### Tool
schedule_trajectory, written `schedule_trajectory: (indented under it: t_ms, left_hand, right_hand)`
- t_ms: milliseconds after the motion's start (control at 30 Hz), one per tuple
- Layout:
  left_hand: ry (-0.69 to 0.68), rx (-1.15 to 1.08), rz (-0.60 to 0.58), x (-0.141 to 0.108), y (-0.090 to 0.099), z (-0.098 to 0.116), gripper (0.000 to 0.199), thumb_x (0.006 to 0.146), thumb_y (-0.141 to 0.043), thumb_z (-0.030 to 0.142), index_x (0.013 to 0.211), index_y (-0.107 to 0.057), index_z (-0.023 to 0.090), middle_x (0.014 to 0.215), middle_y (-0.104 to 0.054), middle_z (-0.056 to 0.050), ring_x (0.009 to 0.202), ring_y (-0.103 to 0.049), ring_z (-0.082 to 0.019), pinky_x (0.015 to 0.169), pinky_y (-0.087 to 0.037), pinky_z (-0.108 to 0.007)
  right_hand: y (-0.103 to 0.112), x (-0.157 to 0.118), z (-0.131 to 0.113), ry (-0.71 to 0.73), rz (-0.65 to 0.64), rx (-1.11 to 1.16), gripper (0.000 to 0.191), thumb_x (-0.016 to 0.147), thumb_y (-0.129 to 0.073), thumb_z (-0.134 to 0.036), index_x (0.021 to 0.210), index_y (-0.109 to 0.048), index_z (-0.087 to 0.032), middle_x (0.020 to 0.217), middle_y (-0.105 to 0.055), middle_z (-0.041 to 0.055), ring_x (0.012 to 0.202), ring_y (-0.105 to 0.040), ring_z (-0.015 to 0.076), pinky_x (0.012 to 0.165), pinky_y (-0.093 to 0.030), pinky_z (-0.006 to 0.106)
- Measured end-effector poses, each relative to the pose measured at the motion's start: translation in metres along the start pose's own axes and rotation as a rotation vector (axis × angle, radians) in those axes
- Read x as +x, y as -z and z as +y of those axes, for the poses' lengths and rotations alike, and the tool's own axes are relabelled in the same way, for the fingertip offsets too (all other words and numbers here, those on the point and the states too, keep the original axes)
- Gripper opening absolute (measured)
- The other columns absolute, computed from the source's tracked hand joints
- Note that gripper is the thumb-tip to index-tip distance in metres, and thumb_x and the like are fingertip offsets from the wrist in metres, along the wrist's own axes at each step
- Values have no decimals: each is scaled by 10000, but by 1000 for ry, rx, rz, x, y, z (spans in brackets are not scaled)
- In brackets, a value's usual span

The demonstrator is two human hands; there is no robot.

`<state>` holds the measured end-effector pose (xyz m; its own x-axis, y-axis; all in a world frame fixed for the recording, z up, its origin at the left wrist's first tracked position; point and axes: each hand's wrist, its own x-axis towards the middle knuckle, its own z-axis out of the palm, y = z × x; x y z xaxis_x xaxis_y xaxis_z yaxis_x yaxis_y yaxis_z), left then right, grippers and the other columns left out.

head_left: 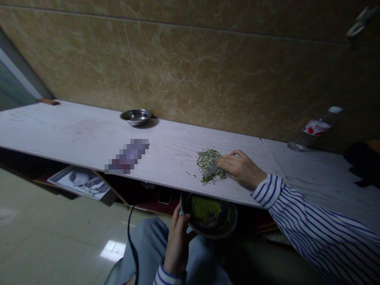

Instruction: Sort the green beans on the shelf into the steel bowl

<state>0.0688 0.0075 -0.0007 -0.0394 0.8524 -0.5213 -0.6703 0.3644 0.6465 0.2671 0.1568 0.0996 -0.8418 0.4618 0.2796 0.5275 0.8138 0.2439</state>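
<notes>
My left hand (178, 233) grips the left rim of a dark bowl (230, 229), thumb on the rim, just below the shelf's front edge. Inside the bowl lies a heap of small green beans (205, 206), like mung beans. On the white wooden shelf above, more green beans (208, 158) are spread in a loose patch. My right hand (239, 168) is closed on a greyish, see-through flat piece (210, 170), whose kind I cannot make out. Its end rests among the spread beans.
A shallow steel bowl (135, 118) stands by the wall, left of the beans. A blurred-out purple item (127, 156) lies nearer the edge. At right stand a clear bottle (316, 128) and a dark bundle (363, 164). An open drawer (81, 183) juts out below.
</notes>
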Motion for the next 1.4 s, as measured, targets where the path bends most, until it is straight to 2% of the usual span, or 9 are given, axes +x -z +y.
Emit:
schedule_trajectory:
  t_ms: [200,267,300,400,467,633,767,1200,1400]
  left_hand:
    - [-30,-2,7,0,4,3,552,768,-503,292,1312,-409,280,1315,-495,-75,1172,-474,-248,764,-480,-325]
    - [-28,-6,19,1,6,3,552,765,-509,292,1309,-417,273,1313,-501,-79,1176,-473,-247,786,-476,-329]
    - [-26,-5,24,1,7,3,549,764,-511,292,1305,-423,273,1309,-506,-79,1175,-475,-246,793,-475,-330]
    - [-30,-7,23,2,9,4,540,764,-514,295,1298,-435,278,1309,-511,-76,1176,-478,-246,802,-474,-333]
    - [-30,-18,27,2,10,4,548,760,-522,301,1300,-434,276,1302,-518,-83,1166,-489,-249,803,-475,-338]
    - [-22,-28,29,4,12,4,567,759,-527,310,1314,-414,284,1280,-539,-85,1124,-527,-237,788,-477,-326]
    - [-27,-18,37,5,15,3,582,755,-535,326,1323,-412,290,1303,-529,-79,1123,-530,-236,786,-475,-321]
    - [-6,-21,6,6,9,-2,564,747,-540,308,1302,-439,286,1227,-569,-78,1102,-533,-240,790,-479,-347]
    - [-2,-11,-2,7,6,-7,530,774,-523,300,1297,-441,297,1310,-508,-63,1151,-497,-239,786,-482,-315]
  right_hand:
    - [8,2,-25,-233,84,55,247,885,-440,-172,1075,-591,-133,921,-694,100,844,-621,201,746,-394,338]
    - [8,10,-38,-352,125,195,257,869,-454,-188,1085,-585,-141,926,-692,94,824,-629,193,737,-428,318]
    - [7,15,-44,-458,144,281,251,857,-467,-199,1075,-587,-164,907,-696,77,778,-637,180,704,-443,300]
    - [1,31,-61,-704,160,523,213,803,-527,-240,1004,-586,-205,712,-680,5,576,-612,146,558,-435,260]
    - [-6,43,-73,-765,151,614,186,796,-517,-241,976,-557,-211,598,-638,-31,514,-587,138,515,-406,247]
    - [-20,69,-98,-821,85,605,142,794,-513,-262,930,-535,-227,554,-614,-30,498,-561,138,477,-337,232]
    - [-25,75,-105,-846,47,530,140,772,-521,-249,909,-538,-229,598,-630,-10,526,-551,148,512,-330,245]
    - [-22,37,-68,-860,-2,411,139,752,-529,-252,887,-544,-224,513,-566,-46,495,-515,143,505,-295,247]
    - [-16,28,-53,-820,-29,364,137,778,-502,-247,901,-559,-228,534,-568,-40,501,-516,141,506,-297,247]
